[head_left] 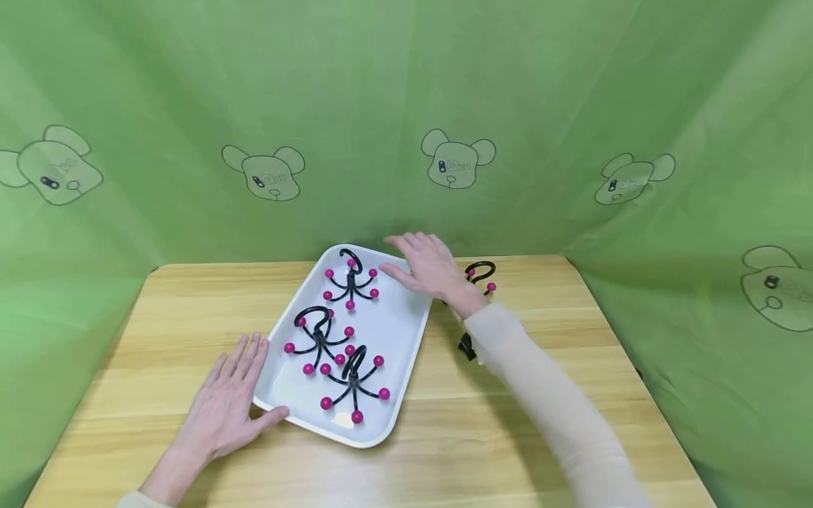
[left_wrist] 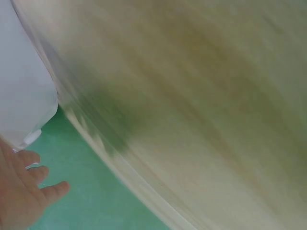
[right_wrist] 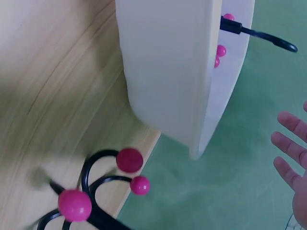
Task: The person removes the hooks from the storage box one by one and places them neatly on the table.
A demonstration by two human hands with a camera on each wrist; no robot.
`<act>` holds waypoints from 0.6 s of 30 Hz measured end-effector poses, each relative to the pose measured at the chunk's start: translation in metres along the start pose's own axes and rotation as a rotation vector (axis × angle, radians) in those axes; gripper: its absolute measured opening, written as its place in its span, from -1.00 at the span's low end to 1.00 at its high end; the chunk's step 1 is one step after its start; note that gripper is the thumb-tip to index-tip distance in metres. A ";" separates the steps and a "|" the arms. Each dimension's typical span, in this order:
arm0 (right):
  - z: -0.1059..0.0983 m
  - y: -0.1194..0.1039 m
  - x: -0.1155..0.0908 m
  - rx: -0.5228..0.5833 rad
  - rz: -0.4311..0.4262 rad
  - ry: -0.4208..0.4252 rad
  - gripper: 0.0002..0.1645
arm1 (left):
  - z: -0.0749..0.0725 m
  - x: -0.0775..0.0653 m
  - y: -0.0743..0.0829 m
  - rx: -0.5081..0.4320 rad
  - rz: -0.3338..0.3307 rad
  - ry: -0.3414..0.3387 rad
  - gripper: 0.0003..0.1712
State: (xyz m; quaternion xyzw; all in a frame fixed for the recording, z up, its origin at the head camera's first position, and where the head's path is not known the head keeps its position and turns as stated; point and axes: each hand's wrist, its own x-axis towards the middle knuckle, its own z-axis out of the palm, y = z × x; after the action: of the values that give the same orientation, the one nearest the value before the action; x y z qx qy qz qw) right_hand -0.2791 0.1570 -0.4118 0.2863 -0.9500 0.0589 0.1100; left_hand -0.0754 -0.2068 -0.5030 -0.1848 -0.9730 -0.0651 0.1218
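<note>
A white tray (head_left: 396,317) lies slanted on the table, holding three black scalp massagers with pink ball tips: one at the far end (head_left: 351,280), one in the middle (head_left: 319,339) and one at the near end (head_left: 353,382). My left hand (head_left: 224,413) rests flat at the tray's left near corner, fingers straight and thumb along the rim. Over the tray's far right corner is my right hand (head_left: 424,267), its fingers extended with nothing in them. Just right of the tray, another scalp massager (head_left: 480,266) is partly hidden by my right wrist.
The wooden table (head_left: 571,395) ends at the back against a green curtain (head_left: 368,85) printed with bear heads. A dark handle-like piece (head_left: 466,346) shows beneath my right forearm. In the right wrist view, a massager (right_wrist: 98,214) lies beside the tray's outer wall (right_wrist: 168,72).
</note>
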 end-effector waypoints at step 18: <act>0.021 -0.025 0.023 -0.033 -0.035 -0.058 -0.09 | 0.000 0.000 -0.001 0.000 0.005 0.018 0.30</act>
State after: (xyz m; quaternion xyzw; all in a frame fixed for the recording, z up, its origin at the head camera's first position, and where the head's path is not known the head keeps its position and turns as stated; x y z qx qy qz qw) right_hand -0.2873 0.1207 -0.4254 0.3026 -0.9485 0.0330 0.0882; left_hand -0.0755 -0.2074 -0.5027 -0.1868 -0.9714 -0.0667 0.1306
